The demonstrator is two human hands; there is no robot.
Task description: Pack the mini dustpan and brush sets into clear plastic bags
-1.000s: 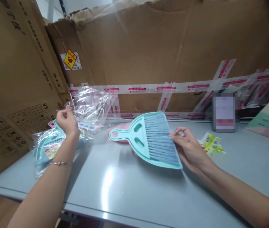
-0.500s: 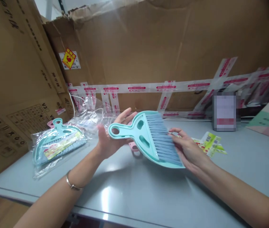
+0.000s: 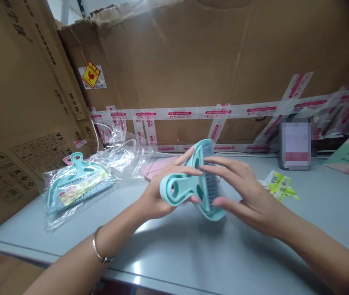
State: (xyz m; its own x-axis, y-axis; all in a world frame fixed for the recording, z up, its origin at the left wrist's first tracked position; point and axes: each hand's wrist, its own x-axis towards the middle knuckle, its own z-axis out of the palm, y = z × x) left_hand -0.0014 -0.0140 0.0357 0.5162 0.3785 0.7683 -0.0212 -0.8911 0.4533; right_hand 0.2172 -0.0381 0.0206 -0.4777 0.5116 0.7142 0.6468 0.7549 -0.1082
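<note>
A turquoise mini dustpan [image 3: 213, 214] with a matching hand brush [image 3: 210, 184] nested in it is held above the table, turned partly edge-on. My left hand [image 3: 162, 190] is closed around the pair from behind, its fingers lying over the handle end near the brush head. The looped handles point towards me at the left. My right hand [image 3: 248, 188] is at the bristle side, fingers spread and stretched out, fingertips at the brush head and thumb near the bristles. Behind my left hand, a pink flat piece [image 3: 157, 167] lies on the table, partly hidden.
Another turquoise dustpan and brush set [image 3: 78, 184] lies in a clear bag at the left, with a pink loop behind it. Crumpled clear plastic [image 3: 126, 157], green-yellow labels [image 3: 279, 184] and a blurred-screen device [image 3: 296, 143] are on the table. Large cardboard boxes [image 3: 174, 57] wall the back and left.
The dustpan and brush have turned from broadside to nearly edge-on. My left hand has closed around them, and my right hand has come off the pan's edge and spread its fingers.
</note>
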